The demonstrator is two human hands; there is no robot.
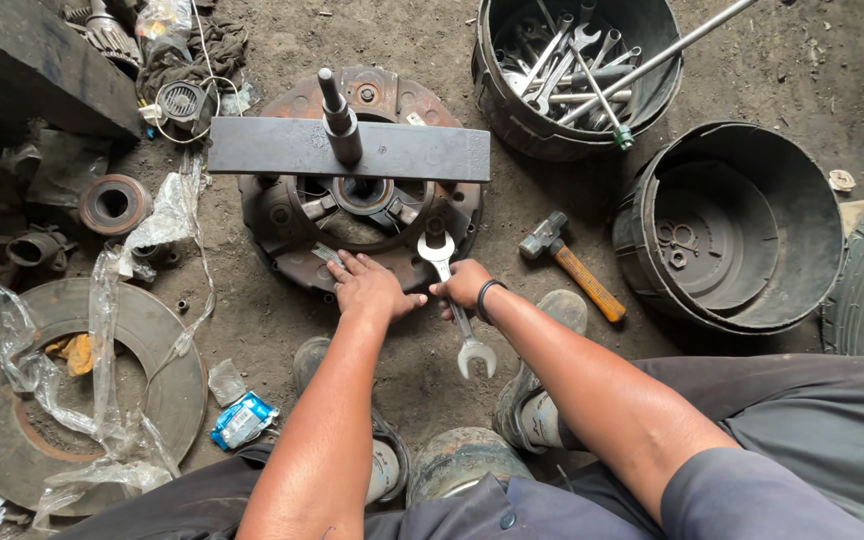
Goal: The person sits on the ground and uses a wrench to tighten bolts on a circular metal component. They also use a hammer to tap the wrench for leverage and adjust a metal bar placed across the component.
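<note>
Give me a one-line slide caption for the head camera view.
Right hand holds a wrench on a rusty clutch plate while the left hand braces its rim.

Soft even daylight, faint shadows under the parts, sharp focus throughout, mild wide-angle bending at the edges

Left hand (370, 285) flat, fingers spread; right hand (464, 285) clenched, both arms extended.

Silver open-ended spanner (455, 305) lies lengthwise against rusty, probably clutch, cover (282, 215).
</note>
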